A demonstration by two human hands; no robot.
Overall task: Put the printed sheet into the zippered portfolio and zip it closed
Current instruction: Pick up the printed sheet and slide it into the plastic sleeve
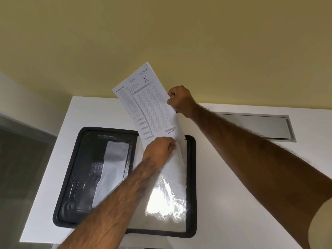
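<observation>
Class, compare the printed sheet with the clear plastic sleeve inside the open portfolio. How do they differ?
The printed sheet is opaque white with printed grids; the clear sleeve is see-through and glossy. The printed sheet is held up, tilted, the right hand pinching its edge; the clear sleeve lies in the portfolio's right half. Both are rectangular, page-shaped.

The printed sheet (149, 105) carries a purple stamp (170, 131) near its lower edge that reads "ENTERED". At its top, small grey print reads "Original Copy" in one corner, and a heading (132, 80) beside it seems to say "OMR SHEET". The logo line and the grid figures are too small to read.
</observation>
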